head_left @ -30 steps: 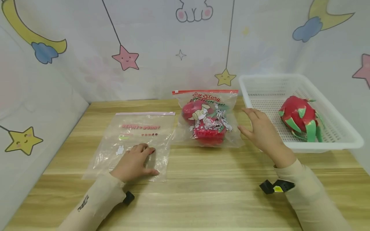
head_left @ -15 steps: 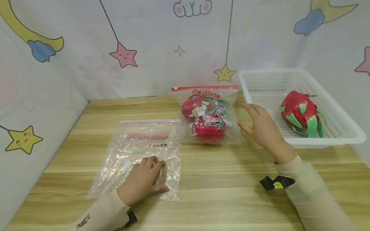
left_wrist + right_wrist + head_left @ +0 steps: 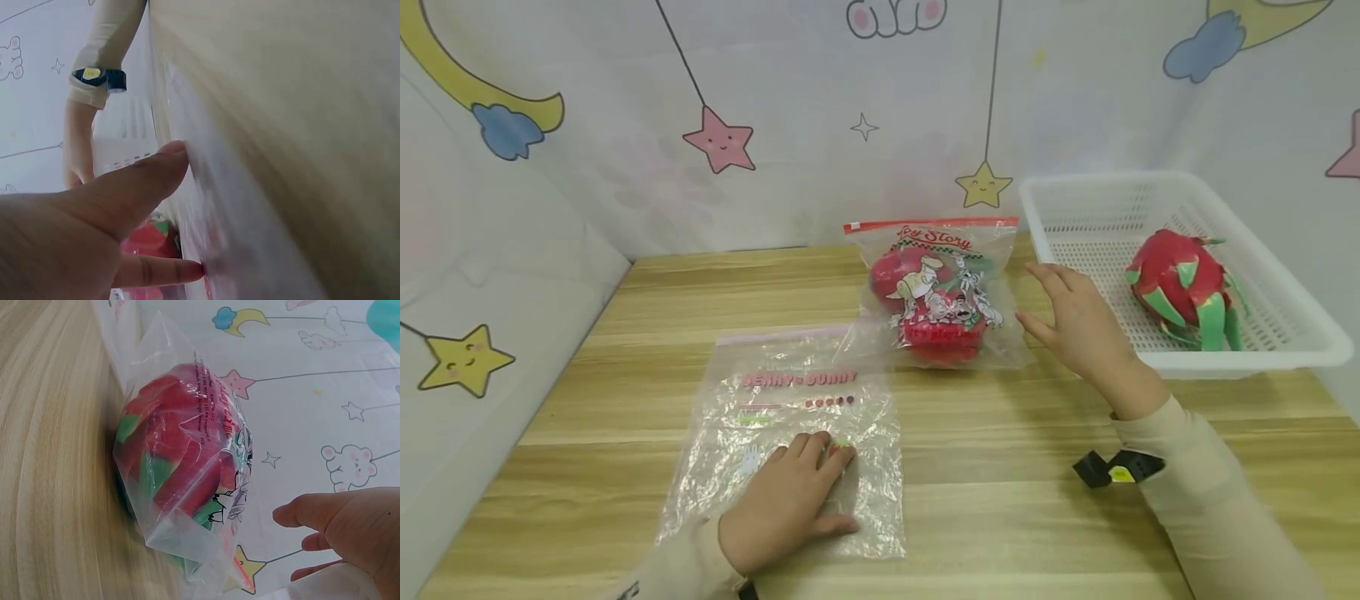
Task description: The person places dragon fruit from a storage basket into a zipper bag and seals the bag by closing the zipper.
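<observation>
A flat clear zip bag (image 3: 722, 450) with pink lettering and a pale zip lies on the table. My left hand (image 3: 790, 500) rests on its right half, fingers spread. In the left wrist view, thumb and fingertip (image 3: 195, 272) touch the plastic. Behind it, a filled zip bag (image 3: 940, 312) with a red zip and cartoon print holds red and green toy dragon fruits; the flat bag's far right corner meets its near left edge. My right hand (image 3: 1090, 337) hovers beside the filled bag's right side, fingers extended, holding nothing. The right wrist view shows a gap between them.
A white perforated basket (image 3: 1247, 360) stands at the right, beyond the right hand. One dragon fruit (image 3: 1180, 279) with green scales lies inside it. A patterned cloth wall (image 3: 805, 192) borders the wooden table (image 3: 1000, 500) at the back and sides.
My left hand has slid the flat bag toward me and to the right across the table. The right hand has stayed beside the filled bag. The head view has tilted slightly down.
</observation>
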`<state>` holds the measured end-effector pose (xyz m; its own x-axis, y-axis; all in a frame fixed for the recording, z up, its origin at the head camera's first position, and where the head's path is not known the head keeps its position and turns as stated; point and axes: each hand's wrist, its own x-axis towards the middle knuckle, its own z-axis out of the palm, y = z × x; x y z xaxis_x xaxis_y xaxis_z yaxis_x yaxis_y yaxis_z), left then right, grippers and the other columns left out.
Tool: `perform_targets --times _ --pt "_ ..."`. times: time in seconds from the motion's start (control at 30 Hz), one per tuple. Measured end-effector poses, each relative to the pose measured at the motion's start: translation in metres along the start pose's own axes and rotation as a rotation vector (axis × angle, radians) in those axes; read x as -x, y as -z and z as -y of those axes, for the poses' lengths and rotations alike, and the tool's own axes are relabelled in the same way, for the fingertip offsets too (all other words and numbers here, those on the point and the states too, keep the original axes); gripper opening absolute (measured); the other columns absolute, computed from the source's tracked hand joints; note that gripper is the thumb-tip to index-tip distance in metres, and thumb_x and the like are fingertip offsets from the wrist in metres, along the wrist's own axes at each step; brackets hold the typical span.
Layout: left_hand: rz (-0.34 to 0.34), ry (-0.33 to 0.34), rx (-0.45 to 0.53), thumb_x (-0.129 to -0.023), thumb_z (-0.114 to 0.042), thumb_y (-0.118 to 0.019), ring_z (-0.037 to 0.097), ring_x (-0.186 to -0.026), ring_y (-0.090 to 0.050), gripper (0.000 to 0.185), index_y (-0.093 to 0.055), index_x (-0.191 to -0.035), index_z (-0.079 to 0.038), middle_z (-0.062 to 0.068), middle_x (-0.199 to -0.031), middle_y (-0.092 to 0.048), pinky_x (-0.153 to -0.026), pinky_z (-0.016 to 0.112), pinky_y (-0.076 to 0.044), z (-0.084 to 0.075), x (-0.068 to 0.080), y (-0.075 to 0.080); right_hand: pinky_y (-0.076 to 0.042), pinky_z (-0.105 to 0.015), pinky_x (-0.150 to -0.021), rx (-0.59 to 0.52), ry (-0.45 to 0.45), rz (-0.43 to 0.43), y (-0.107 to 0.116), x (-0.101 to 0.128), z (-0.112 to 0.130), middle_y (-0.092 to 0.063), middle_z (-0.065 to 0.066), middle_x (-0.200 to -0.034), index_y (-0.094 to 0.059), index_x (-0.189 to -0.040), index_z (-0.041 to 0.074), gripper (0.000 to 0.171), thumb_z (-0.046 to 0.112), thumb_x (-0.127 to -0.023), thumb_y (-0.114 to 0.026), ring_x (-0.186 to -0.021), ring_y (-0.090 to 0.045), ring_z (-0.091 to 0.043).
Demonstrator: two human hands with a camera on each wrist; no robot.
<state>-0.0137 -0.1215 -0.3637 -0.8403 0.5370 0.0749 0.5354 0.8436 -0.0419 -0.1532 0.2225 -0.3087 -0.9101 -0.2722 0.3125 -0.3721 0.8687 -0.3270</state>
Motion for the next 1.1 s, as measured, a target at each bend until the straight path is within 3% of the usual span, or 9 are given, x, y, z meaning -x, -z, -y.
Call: perform_targets --times 0.2,0.47,0.67,0.8,1.0,1.1 --pt "0.014 -0.081 0.028 -0.069 -0.064 -0.07 0.026 -0.107 -0.056 0.082 -0.056 -0.13 -0.01 0.014 -0.118 -0.057 -0.088 0.04 -0.053 -0.007 0.005 -0.001 -0.034 -0.061 -0.107 0.001 0.004 -0.007 -0.001 0.0 0.0 -0.044 -0.032 -0.138 -0.039 -0.142 -0.001 0.062 0.021 -0.09 -0.066 -0.128 -0.04 -0.048" --pt "0.032 -0.186 0.003 -0.069 -0.068 -0.067 0.024 -0.111 -0.054 0.086 -0.054 -0.133 -0.011 0.013 -0.123 -0.055 -0.091 0.038 -0.052 -0.02 0.014 0.0 -0.034 -0.062 -0.107 -0.002 0.017 -0.005 -0.001 -0.001 -0.001 -0.044 -0.033 -0.137 -0.04 -0.141 -0.002 0.061 0.021 -0.09 -0.065 -0.127 -0.04 -0.049" --pt "-0.06 -0.291 -0.073 -0.068 -0.073 -0.064 0.023 -0.104 -0.058 0.087 -0.053 -0.128 -0.012 0.013 -0.118 -0.059 -0.084 0.036 -0.055 -0.033 0.019 -0.005 -0.034 -0.062 -0.106 -0.016 0.031 -0.019 -0.001 -0.001 -0.002 -0.044 -0.033 -0.137 -0.041 -0.14 -0.004 0.061 0.02 -0.09 -0.065 -0.126 -0.042 -0.05" --pt "-0.139 -0.349 -0.14 -0.072 -0.078 -0.053 0.022 -0.102 -0.06 0.083 -0.056 -0.125 -0.014 0.01 -0.114 -0.061 -0.081 0.032 -0.056 -0.043 0.02 -0.01 -0.034 -0.062 -0.107 -0.024 0.037 -0.02 -0.001 -0.001 -0.002 -0.044 -0.033 -0.137 -0.041 -0.14 -0.004 0.06 0.019 -0.09 -0.065 -0.126 -0.041 -0.05" --pt "-0.253 -0.441 -0.198 -0.077 -0.082 -0.042 0.016 -0.098 -0.059 0.081 -0.058 -0.123 -0.018 0.005 -0.111 -0.061 -0.08 0.024 -0.053 -0.058 0.016 -0.017 -0.033 -0.061 -0.108 -0.023 0.038 -0.028 -0.001 -0.001 -0.004 -0.045 -0.033 -0.137 -0.041 -0.139 -0.004 0.06 0.018 -0.089 -0.066 -0.127 -0.041 -0.049" --pt "-0.278 -0.481 -0.216 -0.078 -0.081 -0.041 0.014 -0.096 -0.059 0.079 -0.058 -0.122 -0.017 0.005 -0.11 -0.062 -0.08 0.023 -0.053 -0.064 0.013 -0.018 -0.033 -0.061 -0.108 -0.026 0.031 -0.022 -0.001 -0.001 -0.004 -0.044 -0.032 -0.137 -0.041 -0.14 -0.003 0.06 0.018 -0.089 -0.065 -0.128 -0.041 -0.049"
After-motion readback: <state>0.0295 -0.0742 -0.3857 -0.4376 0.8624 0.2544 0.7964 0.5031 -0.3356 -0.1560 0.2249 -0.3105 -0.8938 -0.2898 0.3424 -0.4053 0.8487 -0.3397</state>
